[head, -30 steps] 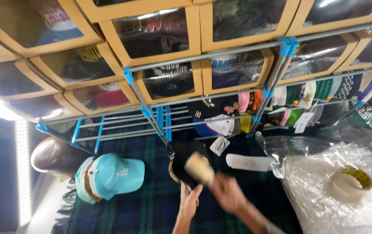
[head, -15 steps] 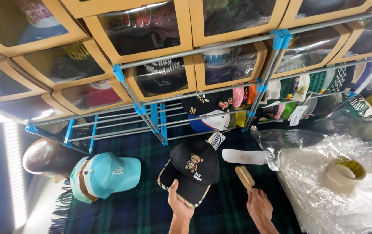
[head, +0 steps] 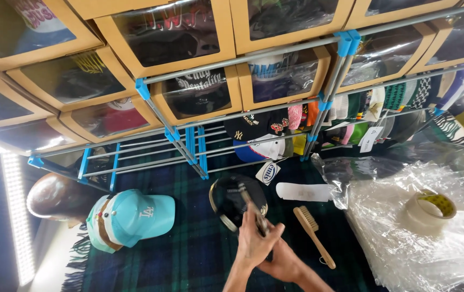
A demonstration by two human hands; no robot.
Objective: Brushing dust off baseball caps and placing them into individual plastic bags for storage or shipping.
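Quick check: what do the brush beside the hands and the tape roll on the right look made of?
Brush: pale, matte wood by the look, with a long plain handle and short light bristles, natural or synthetic unclear. Tape roll: glossy translucent plastic tape wound on what looks like a yellowish card core; it rests on crinkled clear plastic sheeting.

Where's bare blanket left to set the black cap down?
Free plaid blanket: the stretch between the teal cap and the hands, left hand and right hand, which grip the black cap. A narrow strip lies under the rack. Crowded at right: wooden brush, white card, plastic sheet with tape roll.
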